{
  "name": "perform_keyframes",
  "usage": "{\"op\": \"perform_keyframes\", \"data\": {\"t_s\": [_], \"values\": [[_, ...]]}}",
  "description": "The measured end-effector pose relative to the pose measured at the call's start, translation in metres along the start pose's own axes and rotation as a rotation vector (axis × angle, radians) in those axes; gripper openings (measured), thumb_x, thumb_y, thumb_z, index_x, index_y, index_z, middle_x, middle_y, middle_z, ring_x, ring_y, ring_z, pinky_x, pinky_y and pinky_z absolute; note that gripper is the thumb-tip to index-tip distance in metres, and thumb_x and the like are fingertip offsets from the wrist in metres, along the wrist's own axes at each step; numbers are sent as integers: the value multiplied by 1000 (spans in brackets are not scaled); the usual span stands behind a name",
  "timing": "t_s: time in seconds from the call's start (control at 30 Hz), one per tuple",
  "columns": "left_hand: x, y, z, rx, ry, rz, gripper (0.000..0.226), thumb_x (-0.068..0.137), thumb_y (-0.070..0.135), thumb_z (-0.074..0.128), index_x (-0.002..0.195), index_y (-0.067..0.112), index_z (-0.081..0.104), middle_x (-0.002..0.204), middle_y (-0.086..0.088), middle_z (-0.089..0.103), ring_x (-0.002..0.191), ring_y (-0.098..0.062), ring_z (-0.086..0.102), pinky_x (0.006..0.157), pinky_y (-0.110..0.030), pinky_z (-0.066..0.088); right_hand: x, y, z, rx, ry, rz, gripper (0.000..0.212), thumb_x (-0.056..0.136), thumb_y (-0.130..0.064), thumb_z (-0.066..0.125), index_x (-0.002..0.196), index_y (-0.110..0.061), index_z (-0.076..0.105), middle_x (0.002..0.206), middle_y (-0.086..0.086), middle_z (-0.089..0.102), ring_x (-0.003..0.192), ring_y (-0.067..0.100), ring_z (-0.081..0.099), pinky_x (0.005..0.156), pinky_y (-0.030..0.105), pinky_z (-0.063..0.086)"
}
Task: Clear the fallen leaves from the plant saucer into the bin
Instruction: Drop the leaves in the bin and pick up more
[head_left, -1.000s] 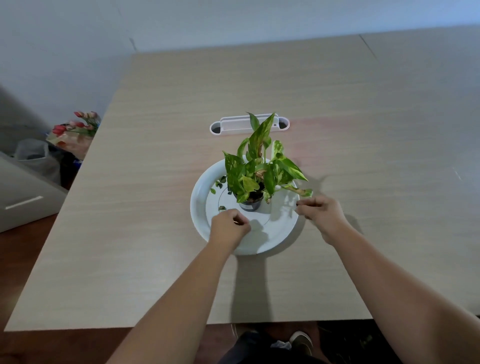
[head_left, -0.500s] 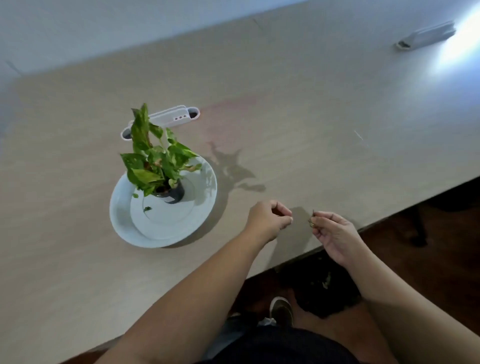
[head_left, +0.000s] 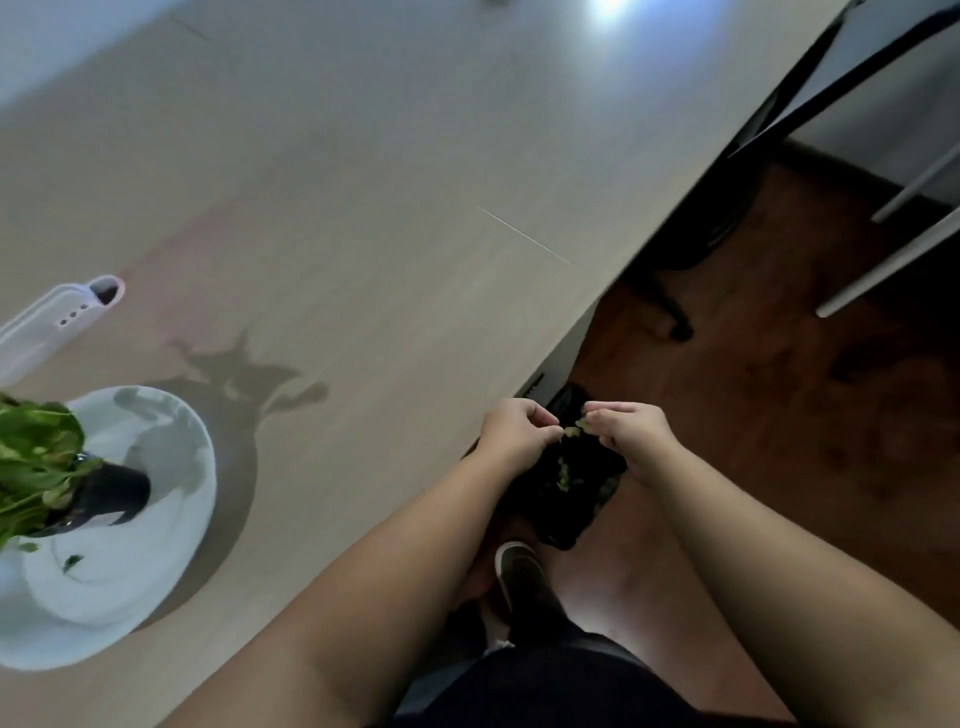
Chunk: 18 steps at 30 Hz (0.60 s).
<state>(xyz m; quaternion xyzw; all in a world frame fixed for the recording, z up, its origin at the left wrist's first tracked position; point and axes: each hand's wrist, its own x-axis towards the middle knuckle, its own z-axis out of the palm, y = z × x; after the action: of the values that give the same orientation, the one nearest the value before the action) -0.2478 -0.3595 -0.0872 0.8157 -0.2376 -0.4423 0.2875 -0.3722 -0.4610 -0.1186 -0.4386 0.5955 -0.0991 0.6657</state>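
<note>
Lower centre of the frame: the left hand and right hand have fingers pinched together on small leaf bits above the black bin on the wooden floor. At lower left, the white saucer with the potted plant sits on the pale surface, two leaf scraps left in it.

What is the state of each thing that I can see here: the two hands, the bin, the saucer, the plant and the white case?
Left hand: fingers pinched, over the bin.
Right hand: pinching a small leaf piece over the bin.
Bin: on the floor beside the table, open, some green bits inside.
Saucer: on the table, a few leaf bits left on it.
Plant: upright in its dark pot on the saucer.
White case: lying flat on the table.
</note>
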Motion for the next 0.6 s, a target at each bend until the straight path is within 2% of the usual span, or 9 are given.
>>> {"op": "perform_keyframes", "data": {"t_s": [0.1, 0.17, 0.27, 0.37, 0.47, 0.57, 0.6], "values": [[10, -1, 8, 63, -56, -11, 22, 89, 30, 65, 99, 15, 78, 98, -9, 77, 95, -24, 70, 76, -27, 50, 5, 2, -7, -31, 34, 39, 23, 87, -9, 60, 107, -9, 72, 97, 7, 69, 91, 20, 65, 68, 22, 46], [15, -4, 10, 67, -78, -24, 25, 91, 33, 63, 103, 17, 77, 101, -7, 77, 97, -23, 69, 84, -31, 54, 9, 2, -12, -44, 48, 50, 26, 89, -10, 56, 109, -13, 72, 104, 4, 68, 95, 20, 65, 71, 24, 46], [16, -6, 9, 22, -79, -29, 24, 89, 33, 63, 103, 18, 77, 101, -3, 76, 98, -19, 69, 92, -42, 56, 13, 3, -16, -54, 68, 54, 26, 89, -10, 55, 107, -15, 72, 106, 3, 68, 97, 20, 65, 69, 25, 44], [14, -5, -4, -30, -42, 8, 20, 88, 30, 65, 98, 17, 77, 91, 0, 75, 89, -15, 69, 89, -37, 57, 8, -3, -14, -76, 69, 22, 23, 87, -11, 58, 104, -17, 73, 101, 5, 68, 93, 19, 63, 68, 25, 45], [3, -11, -30, -86, 17, 52, 7, 85, 29, 70, 86, 24, 74, 79, 6, 71, 73, -10, 63, 80, -32, 54, -5, -14, 0, -117, -51, -97, 21, 86, -10, 65, 104, -18, 73, 94, 5, 67, 83, 15, 59, 68, 23, 47], [-12, -20, -70, -212, 93, 29, 6, 84, 23, 73, 80, 23, 70, 77, 4, 69, 71, -14, 63, 79, -34, 56, -19, -36, 26, -123, -244, -223, 23, 82, -6, 70, 101, -19, 72, 83, 0, 66, 73, 9, 60, 67, 20, 46], [-26, -33, -99, -280, 179, 14, 7, 85, 20, 73, 80, 23, 69, 77, 4, 68, 70, -15, 62, 79, -34, 56, -29, -48, 55, -157, -349, -253, 24, 81, -4, 71, 101, -18, 72, 79, -1, 66, 69, 7, 60, 65, 18, 46]]}}
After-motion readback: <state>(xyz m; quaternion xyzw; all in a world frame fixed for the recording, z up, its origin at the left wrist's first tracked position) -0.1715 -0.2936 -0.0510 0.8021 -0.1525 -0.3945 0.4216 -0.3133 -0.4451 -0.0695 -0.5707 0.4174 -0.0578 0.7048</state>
